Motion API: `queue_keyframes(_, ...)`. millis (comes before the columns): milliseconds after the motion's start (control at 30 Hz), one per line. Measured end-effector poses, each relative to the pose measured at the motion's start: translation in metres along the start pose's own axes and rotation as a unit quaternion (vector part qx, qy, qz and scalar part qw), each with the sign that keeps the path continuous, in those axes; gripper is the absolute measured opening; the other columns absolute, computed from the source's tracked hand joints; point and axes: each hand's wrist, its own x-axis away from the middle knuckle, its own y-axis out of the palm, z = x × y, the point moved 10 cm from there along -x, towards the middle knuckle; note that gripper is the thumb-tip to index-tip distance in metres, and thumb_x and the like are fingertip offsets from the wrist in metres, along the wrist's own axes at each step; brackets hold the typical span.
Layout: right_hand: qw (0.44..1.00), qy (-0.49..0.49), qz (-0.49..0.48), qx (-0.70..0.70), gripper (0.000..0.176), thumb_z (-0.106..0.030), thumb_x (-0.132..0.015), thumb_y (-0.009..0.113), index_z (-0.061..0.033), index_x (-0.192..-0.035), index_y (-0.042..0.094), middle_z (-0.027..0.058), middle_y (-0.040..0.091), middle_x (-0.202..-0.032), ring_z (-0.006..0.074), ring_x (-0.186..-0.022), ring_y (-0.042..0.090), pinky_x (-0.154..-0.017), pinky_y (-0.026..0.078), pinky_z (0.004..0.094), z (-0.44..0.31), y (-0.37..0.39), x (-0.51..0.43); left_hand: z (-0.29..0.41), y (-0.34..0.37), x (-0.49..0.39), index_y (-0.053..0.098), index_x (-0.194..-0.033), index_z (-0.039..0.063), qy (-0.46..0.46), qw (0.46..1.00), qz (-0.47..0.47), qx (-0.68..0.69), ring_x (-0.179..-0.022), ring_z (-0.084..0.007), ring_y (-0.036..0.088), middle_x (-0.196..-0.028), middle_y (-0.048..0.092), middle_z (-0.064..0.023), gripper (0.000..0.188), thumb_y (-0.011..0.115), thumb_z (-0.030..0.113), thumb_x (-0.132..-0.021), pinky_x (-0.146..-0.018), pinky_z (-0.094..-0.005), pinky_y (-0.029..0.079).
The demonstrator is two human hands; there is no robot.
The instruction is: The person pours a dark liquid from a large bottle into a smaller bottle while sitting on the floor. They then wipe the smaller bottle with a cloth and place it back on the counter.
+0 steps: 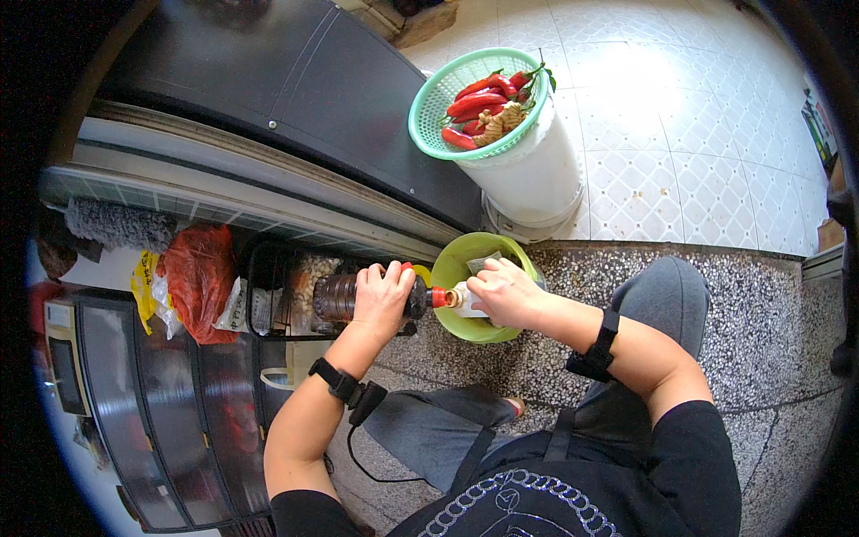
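Observation:
My left hand grips a dark plastic bottle with a red neck, tilted onto its side. Its mouth points right and meets, or nearly meets, the round opening of a small white container. That container is in my right hand, whose fingers close over its far side. Both mouths are above a light green plastic bin, which has some crumpled wrapping inside. Whether liquid is flowing cannot be told.
A green mesh basket of red chili peppers and ginger root sits on a white bucket. At left are a black wire basket, a red plastic bag and a cabinet. A dark panel borders the far side.

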Motion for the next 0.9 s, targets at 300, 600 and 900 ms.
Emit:
queue_keyframes(300,1.0,0.006,-0.017,-0.003,0.027,-0.021,-0.071,0.08,-0.007,-0.086,0.062,0.0066,0.062,-0.081,0.0269,-0.089,0.058,-0.08,0.046,0.0394,0.0012,0.002,0.0005,0.0049,0.0044,-0.0039,0.056,-0.109,0.011,0.004,1.0,-0.021,-0.001,-0.093,-0.0289,0.056,-0.103,0.055,-0.0064,0.046,0.07,0.006,-0.065,-0.081,-0.0409,0.044)
queue_keyframes(600,1.0,0.006,-0.018,0.005,0.028,-0.022,-0.071,0.08,-0.0073,-0.087,0.063,0.0057,0.063,-0.082,0.0264,-0.089,0.058,-0.079,0.046,0.0395,0.0017,0.0034,0.0009,0.0047,0.0066,-0.0075,0.055,-0.111,0.011,0.0,0.998,-0.055,0.01,-0.093,-0.0296,0.055,-0.104,0.055,-0.0074,0.052,0.074,0.01,-0.063,-0.081,-0.0416,0.044)
queue_keyframes(900,1.0,-0.005,-0.012,0.018,0.028,-0.025,-0.071,0.08,-0.0086,-0.086,0.063,0.0034,0.063,-0.08,0.0244,-0.087,0.057,-0.077,0.045,0.0382,-0.0003,0.0025,0.0014,0.0084,0.0082,-0.0076,0.056,-0.111,0.013,0.025,0.999,-0.036,-0.019,-0.091,-0.0292,0.056,-0.104,0.055,-0.0061,0.051,0.074,0.011,-0.063,-0.08,-0.0422,0.044)
